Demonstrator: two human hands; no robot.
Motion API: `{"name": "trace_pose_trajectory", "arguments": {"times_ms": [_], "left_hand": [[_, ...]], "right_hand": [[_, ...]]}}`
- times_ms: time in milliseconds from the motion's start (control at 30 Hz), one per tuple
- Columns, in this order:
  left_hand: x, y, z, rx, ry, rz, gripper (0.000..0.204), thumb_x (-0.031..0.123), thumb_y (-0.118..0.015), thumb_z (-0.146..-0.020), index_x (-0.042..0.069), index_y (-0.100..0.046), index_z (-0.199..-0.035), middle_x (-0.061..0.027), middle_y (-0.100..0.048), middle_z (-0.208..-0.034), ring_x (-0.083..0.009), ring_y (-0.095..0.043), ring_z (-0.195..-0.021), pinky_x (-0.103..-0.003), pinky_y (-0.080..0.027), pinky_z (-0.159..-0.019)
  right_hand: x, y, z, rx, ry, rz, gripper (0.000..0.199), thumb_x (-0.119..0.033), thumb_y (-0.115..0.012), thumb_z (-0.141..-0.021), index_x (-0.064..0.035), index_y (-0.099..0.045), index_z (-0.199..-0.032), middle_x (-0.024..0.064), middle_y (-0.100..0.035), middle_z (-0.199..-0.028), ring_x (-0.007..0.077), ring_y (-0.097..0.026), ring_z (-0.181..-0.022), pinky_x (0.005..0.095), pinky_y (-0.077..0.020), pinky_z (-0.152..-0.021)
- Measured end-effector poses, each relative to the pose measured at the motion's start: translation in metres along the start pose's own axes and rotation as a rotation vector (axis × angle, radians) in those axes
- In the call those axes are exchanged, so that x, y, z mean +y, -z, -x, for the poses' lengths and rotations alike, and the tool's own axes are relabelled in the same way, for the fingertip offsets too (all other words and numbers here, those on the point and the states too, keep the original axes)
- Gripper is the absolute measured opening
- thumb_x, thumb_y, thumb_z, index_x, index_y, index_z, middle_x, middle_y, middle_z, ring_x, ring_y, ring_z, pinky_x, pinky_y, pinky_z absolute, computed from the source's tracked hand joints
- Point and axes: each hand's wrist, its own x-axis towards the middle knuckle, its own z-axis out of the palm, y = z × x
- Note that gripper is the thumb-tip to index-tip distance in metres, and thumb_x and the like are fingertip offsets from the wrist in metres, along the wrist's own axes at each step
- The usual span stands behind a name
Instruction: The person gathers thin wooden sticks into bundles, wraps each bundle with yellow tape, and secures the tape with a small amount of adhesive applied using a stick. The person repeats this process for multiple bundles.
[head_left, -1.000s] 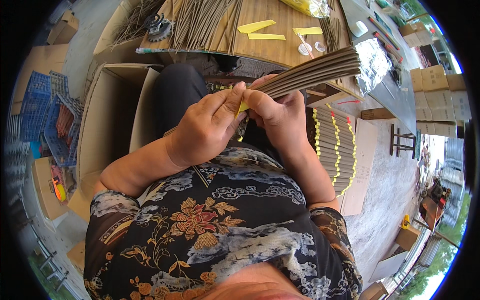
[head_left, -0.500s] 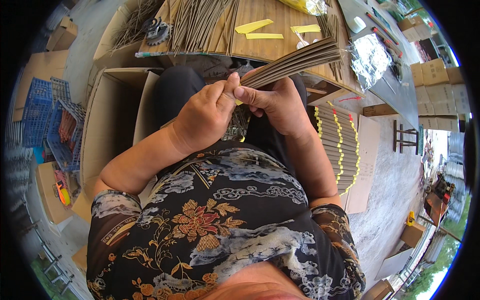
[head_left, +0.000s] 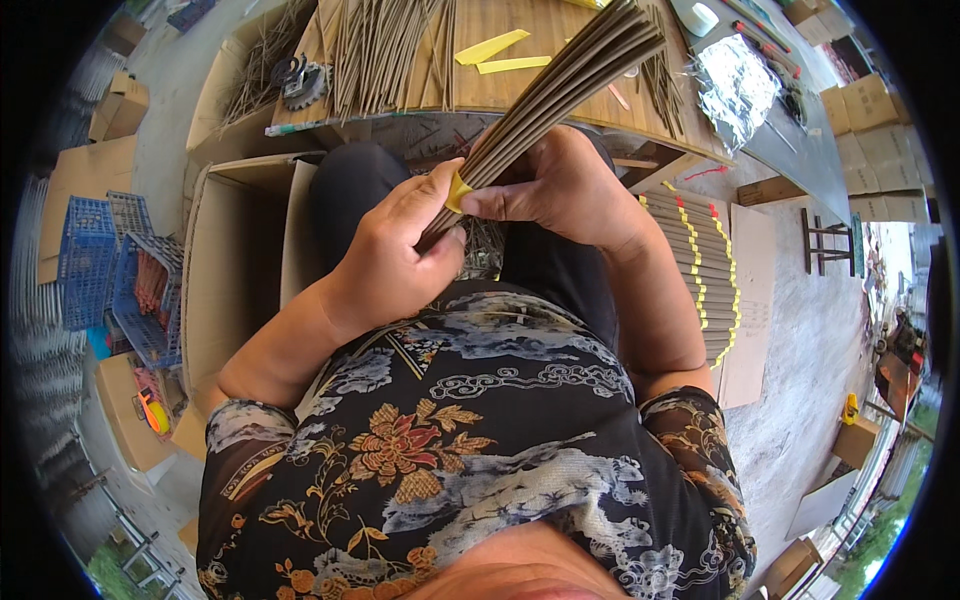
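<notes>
In the head view, a seated person in a dark floral top held a slanting bundle of thin, straight brown sticks in front of the lap, its far end fanned out toward the table. The left hand had its fingers closed around the near end. The right hand was also closed on the bundle, thumb touching a narrow yellow band around it; its other fingers were partly hidden behind the sticks. Ahead, a brown wooden table carried loose brown sticks, flat yellow strips and a dark toothed disc. An open cardboard box stood at left; at right, yellow-banded brown bundles lay side by side beside a flat cardboard sheet.
</notes>
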Motion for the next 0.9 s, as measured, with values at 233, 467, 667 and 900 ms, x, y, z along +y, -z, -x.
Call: {"name": "trace_pose_trajectory", "arguments": {"times_ms": [233,467,667,900], "left_hand": [[0.011,0.008,-0.003,-0.054,0.363,0.581,0.032,0.016,-0.045,-0.091,-0.006,-0.047,-0.115,-0.0048,-0.057,-0.08,-0.0077,-0.052,-0.065,-0.018,-0.042,-0.058],[0.001,0.017,-0.014,-0.278,0.635,1.014,0.03,0.026,-0.047,-0.09,-0.002,-0.052,-0.099,-0.0084,-0.057,-0.082,-0.0086,-0.051,-0.064,-0.019,-0.042,-0.056],[-0.003,0.015,-0.018,-0.314,0.648,1.012,0.03,0.028,-0.05,-0.088,0.0,-0.05,-0.098,-0.007,-0.055,-0.077,-0.0086,-0.05,-0.063,-0.019,-0.042,-0.056],[-0.008,0.008,-0.031,-0.217,0.594,1.142,0.028,0.026,-0.053,-0.087,0.0,-0.052,-0.098,-0.0072,-0.053,-0.072,-0.0093,-0.048,-0.057,-0.018,-0.039,-0.049]], "right_hand": [[-0.01,0.001,0.001,-0.049,0.012,-0.082,0.026,-0.005,-0.07,-0.071,0.0034,-0.056,-0.092,0.0061,-0.062,-0.084,0.0112,-0.058,-0.078,0.0254,-0.0491,-0.07],[-0.008,0.006,0.002,-0.039,0.054,0.101,0.021,-0.02,-0.07,-0.071,-0.0037,-0.061,-0.081,0.0065,-0.064,-0.066,0.0184,-0.062,-0.064,0.028,-0.0461,-0.059],[-0.014,0.014,0.003,-0.053,0.037,0.257,0.034,-0.025,-0.073,-0.067,-0.0034,-0.056,-0.088,0.0107,-0.064,-0.074,0.0251,-0.062,-0.069,0.0315,-0.0467,-0.062],[-0.001,0.008,-0.014,0.11,0.255,-0.482,0.044,-0.024,-0.062,-0.081,0.0004,-0.044,-0.112,0.0125,-0.058,-0.096,0.0214,-0.058,-0.088,0.0335,-0.0465,-0.08]]}}
